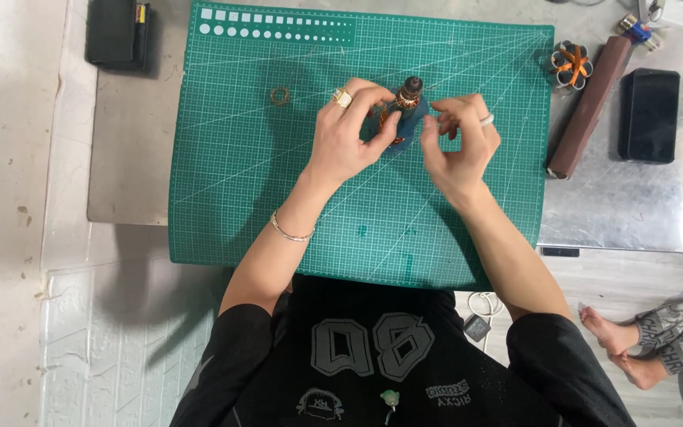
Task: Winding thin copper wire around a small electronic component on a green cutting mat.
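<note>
Holding a small motor core point(401, 111) upright over the middle of the green cutting mat point(239, 182), toward the counter's point(618, 205) far edge, we clamp it with our left hand point(347, 136), fingers closed around its blue body. Our right hand point(458, 145) pinches thin copper wire just beside it, fingertips nearly shut. It looks light and stiff, but the wire seems delicate; the body is the safe hold. A copper ring point(280, 96) lies nearby.

We see bright, even overhead light; soft shadows fall left of the arms on the green gridded cutting mat point(278, 198); glare on the shiny metal tabletop point(618, 213); sharp focus, slight edge bend
</note>
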